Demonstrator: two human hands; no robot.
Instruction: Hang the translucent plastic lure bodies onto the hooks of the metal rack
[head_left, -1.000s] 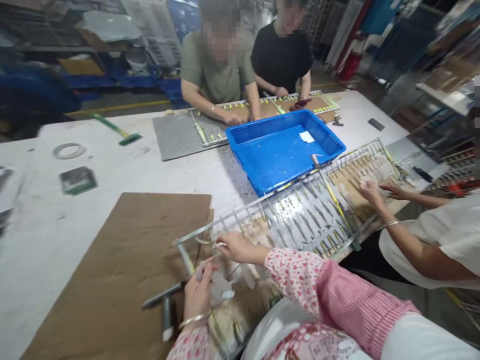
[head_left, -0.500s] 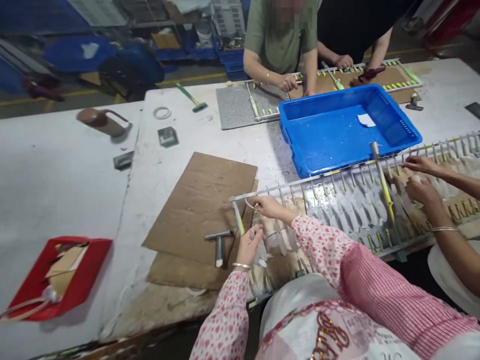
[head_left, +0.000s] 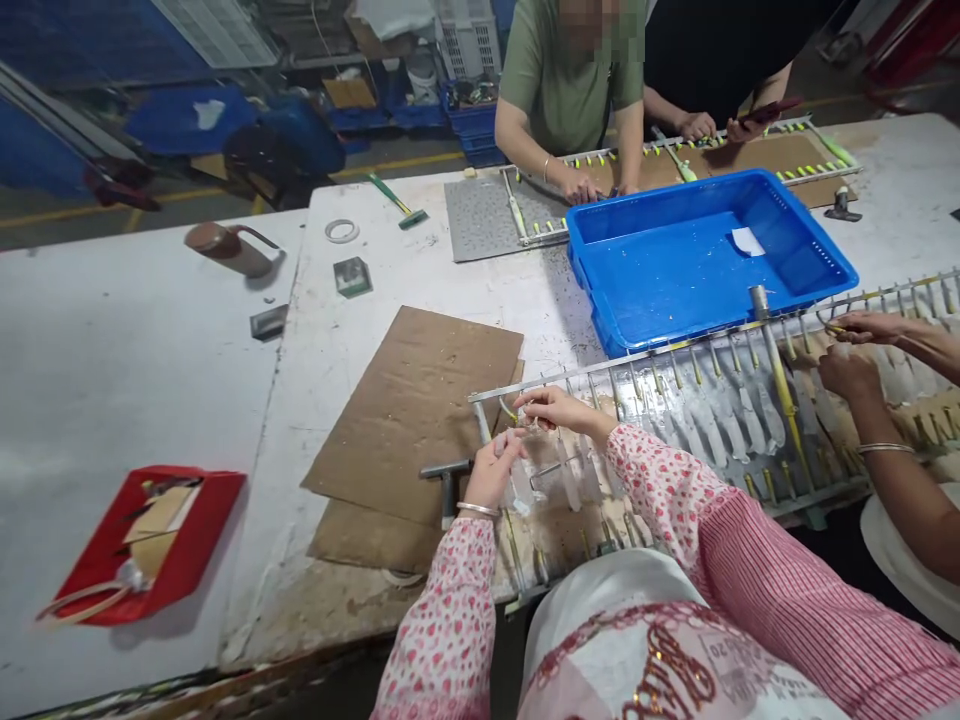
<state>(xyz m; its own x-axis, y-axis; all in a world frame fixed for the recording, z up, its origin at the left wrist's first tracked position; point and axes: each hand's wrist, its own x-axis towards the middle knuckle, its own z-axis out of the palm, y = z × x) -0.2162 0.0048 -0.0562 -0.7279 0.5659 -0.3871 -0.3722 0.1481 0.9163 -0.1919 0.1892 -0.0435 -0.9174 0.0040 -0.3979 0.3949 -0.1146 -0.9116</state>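
A metal rack [head_left: 555, 377] with rows of pegs, several yellow-tipped, lies along the table's near edge. Whitish translucent strips [head_left: 712, 428] lie in a row between its rails. At the rack's left end, my left hand [head_left: 491, 472] is closed in a pinch, with a whitish strip showing just beneath its fingers. Right above it, my right hand [head_left: 556, 408] has its fingers bent together beside a curved peg [head_left: 508, 408]. The fingertips of both hands nearly meet; what they pinch is too small to make out. A thin bent wire [head_left: 553, 468] lies below my right wrist.
A blue tray [head_left: 675, 265] stands behind the rack. Cardboard sheets [head_left: 420, 400] and a T-shaped hammer [head_left: 448, 480] lie left. Farther left are a red box [head_left: 217, 530] and a brown jug [head_left: 229, 250]. A co-worker's hands [head_left: 855, 370] work on the rack's right; two people stand opposite.
My left hand has risen toward my right hand, and their fingertips are closer together. The fingers of my right hand have shifted slightly. The whole view has swung a little left.
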